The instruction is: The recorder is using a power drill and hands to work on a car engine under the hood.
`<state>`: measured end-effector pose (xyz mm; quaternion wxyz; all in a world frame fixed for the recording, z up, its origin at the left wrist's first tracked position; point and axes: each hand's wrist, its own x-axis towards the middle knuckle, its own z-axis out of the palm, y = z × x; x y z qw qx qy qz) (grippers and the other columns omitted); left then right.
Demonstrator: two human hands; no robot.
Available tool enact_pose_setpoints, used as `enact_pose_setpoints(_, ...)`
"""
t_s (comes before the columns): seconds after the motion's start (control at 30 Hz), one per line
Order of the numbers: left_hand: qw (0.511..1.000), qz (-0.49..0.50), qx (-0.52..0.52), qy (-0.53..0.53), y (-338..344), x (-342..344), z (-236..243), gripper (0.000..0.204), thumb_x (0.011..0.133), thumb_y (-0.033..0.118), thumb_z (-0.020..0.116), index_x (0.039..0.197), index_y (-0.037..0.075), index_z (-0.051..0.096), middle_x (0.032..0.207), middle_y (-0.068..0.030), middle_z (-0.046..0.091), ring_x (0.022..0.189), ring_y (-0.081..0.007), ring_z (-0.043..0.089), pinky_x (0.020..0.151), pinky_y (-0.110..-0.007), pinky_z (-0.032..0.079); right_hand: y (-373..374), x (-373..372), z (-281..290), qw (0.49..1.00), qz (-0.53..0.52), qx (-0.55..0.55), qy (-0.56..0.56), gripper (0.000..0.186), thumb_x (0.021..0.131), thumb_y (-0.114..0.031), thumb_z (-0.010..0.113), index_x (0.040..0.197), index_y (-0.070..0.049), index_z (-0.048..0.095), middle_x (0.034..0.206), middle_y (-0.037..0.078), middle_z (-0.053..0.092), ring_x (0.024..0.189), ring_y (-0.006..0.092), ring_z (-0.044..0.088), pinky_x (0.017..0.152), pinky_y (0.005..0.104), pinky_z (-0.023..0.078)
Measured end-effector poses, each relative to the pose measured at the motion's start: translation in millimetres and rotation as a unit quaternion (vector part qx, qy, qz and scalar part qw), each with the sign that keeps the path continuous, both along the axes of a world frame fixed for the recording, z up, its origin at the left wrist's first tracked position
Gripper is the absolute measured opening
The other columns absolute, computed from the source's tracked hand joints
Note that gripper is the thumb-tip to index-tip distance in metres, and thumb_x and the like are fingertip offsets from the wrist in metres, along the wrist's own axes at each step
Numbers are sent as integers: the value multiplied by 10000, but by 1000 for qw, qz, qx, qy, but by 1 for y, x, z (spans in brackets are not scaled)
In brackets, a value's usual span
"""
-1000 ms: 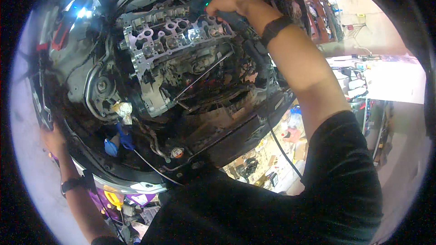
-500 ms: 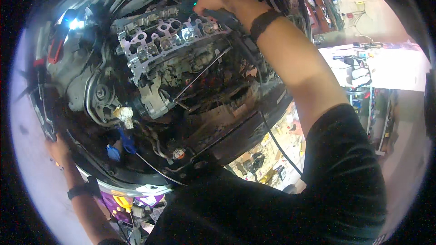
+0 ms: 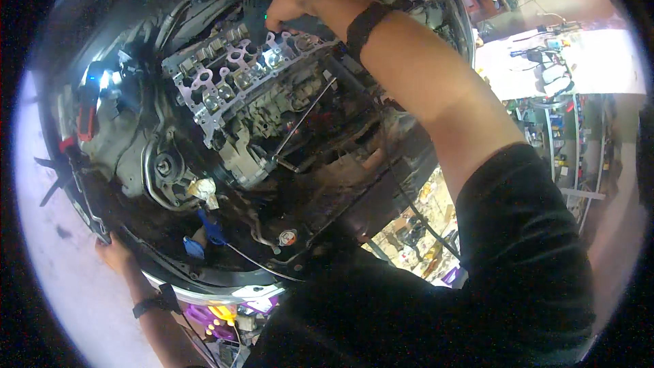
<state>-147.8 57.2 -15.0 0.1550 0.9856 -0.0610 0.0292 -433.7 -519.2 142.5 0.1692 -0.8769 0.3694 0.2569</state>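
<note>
My right hand (image 3: 285,7) reaches over the far end of the silver cylinder head (image 3: 231,78), fingers closed around a dark device with a small green light, partly hidden by the hand. My left hand (image 3: 116,252) is at the car's left edge, fingers curled by the lower end of a long metal tool (image 3: 92,204); exactly what they hold is hard to make out. A silver bar (image 3: 306,116) lies slanted below the head. A lit work lamp (image 3: 107,80) and a red-and-black tool (image 3: 86,119) sit at the upper left of the engine bay.
Below the head are blue caps (image 3: 212,228), crumpled pale material (image 3: 203,191), hoses and a dark cable (image 3: 415,211). Beyond the car's right side stand a white bench (image 3: 552,61) with cords and shelving (image 3: 565,150). Purple and yellow containers (image 3: 211,317) show beneath the front edge.
The view has turned slightly, so the engine bay sits tilted and my left hand appears farther right and lower. My right hand appears farther left, still at the same dark device.
</note>
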Motion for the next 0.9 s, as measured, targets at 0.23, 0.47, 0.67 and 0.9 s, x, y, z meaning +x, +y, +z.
enact_pose_setpoints(0.23, 998, 37, 43, -26, -17, -12, 8, 585, 774, 323, 674, 1238, 1, 522, 1184, -196, 586, 1106, -350, 550, 933, -425, 423, -13, -9, -12, 998, -37, 51, -31, 285, 633, -275, 659, 798, -49, 714, 837, 105, 692, 734, 217, 643, 654, 391, 498)
enact_pose_setpoints(0.47, 999, 40, 18, 1, -22, -19, 18, 558, 772, 284, 666, 1224, -8, 522, 1159, -203, 592, 1061, -358, 565, 927, -432, 422, -13, 0, -18, 997, 69, -16, 7, 277, 640, -288, 672, 812, -76, 720, 837, 98, 694, 712, 220, 642, 658, 399, 499)
enact_pose_setpoints(0.67, 999, 40, 4, -6, -27, -27, 25, 548, 768, 263, 666, 1218, -15, 522, 1140, -201, 599, 1052, -356, 567, 926, -431, 417, -11, -5, -15, 999, 7, 37, -4, 326, 652, -308, 671, 868, -69, 719, 885, 112, 694, 785, 238, 642, 664, 404, 499)
enact_pose_setpoints(0.9, 999, 40, 16, -9, -33, -33, 32, 539, 788, 262, 649, 1230, -15, 515, 1150, -203, 594, 1061, -362, 561, 935, -430, 413, -18, 4, -23, 998, 25, 16, 62, 409, 647, -327, 697, 964, -69, 718, 968, 116, 694, 887, 246, 649, 747, 410, 507)
